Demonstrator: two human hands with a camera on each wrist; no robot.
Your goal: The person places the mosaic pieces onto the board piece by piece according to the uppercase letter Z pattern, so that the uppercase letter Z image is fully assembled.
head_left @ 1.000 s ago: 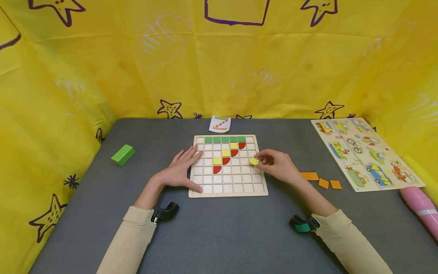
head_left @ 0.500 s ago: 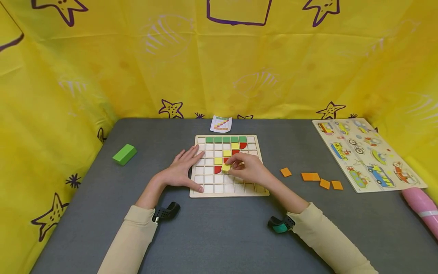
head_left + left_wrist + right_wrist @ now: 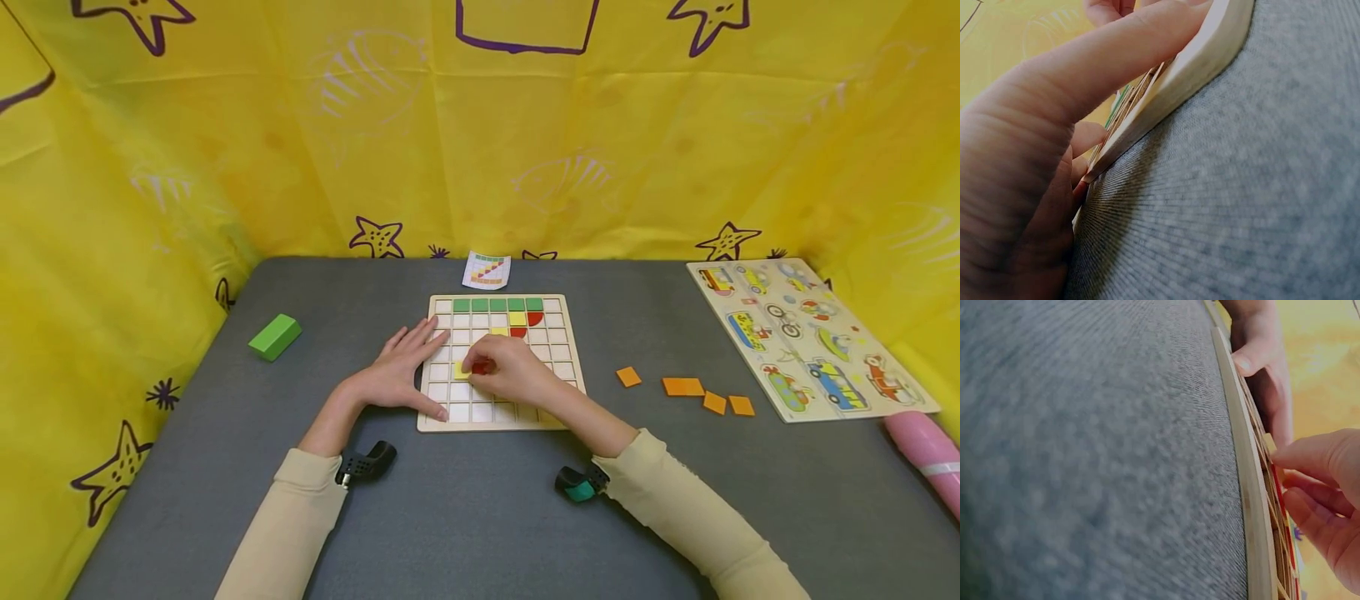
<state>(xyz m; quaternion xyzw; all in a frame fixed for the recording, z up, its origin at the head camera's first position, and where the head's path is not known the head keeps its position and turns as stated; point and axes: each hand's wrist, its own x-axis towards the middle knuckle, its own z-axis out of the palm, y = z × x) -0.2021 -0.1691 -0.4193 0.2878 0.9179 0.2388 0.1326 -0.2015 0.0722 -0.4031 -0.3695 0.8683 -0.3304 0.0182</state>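
A wooden grid board [image 3: 480, 428] lies on the grey table. Along its far row run several green square tiles [image 3: 498, 305], with yellow squares [image 3: 517, 319] and red quarter-round tiles [image 3: 535, 318] stepping down diagonally toward the left, partly covered by the right hand. My right hand [image 3: 510, 367] pinches a yellow square tile [image 3: 460, 372] at a cell left of the lowest red piece; the right wrist view shows the thumb and fingers close over the board. Fingers spread, my left hand [image 3: 397, 375] rests on the board's left edge, its thumb on the near corner.
Orange tiles [image 3: 682, 387] lie to the right of the board. Behind it is a printed pattern card [image 3: 487, 271]. A green block [image 3: 275, 337] stands at left. At right are a picture puzzle board [image 3: 813, 333] and a pink object [image 3: 922, 446]. Yellow cloth [image 3: 600, 125] surrounds the table.
The right hand has carried the yellow tile leftward from the board's right side across to its left part. The left hand has stayed on the board's edge.
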